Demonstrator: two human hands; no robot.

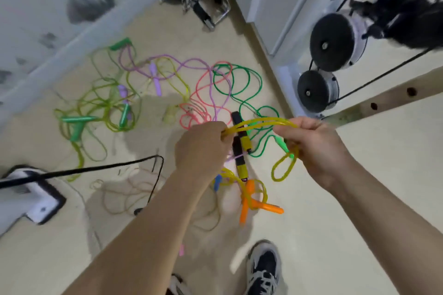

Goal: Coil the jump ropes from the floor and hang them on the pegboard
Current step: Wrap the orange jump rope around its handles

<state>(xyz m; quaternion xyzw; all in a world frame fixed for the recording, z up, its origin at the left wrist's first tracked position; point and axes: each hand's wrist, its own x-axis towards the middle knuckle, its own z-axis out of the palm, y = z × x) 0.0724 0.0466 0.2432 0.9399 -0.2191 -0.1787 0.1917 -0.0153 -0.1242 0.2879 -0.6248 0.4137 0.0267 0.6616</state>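
Observation:
A yellow jump rope [261, 121] stretches in loops between my two hands above the floor. My left hand [201, 146] grips one end of the loops, and the rope's yellow-and-black handles [242, 158] hang below it. My right hand [314, 143] grips the other end, with a loop [285, 167] dangling under it. On the floor beyond lie tangled ropes: green [239, 79], pink [203, 84], purple [167, 60] and lime with green handles [79, 118]. An orange-handled rope [254, 203] lies below my hands. The pegboard is out of view.
A white wall [60, 19] runs along the left. Black straps with metal buckles [206, 0] lie in the far corner. Black weight discs [330, 45] and a bar stand at the right. A black cable [96, 170] crosses the left floor. My shoe [263, 268] is at the bottom.

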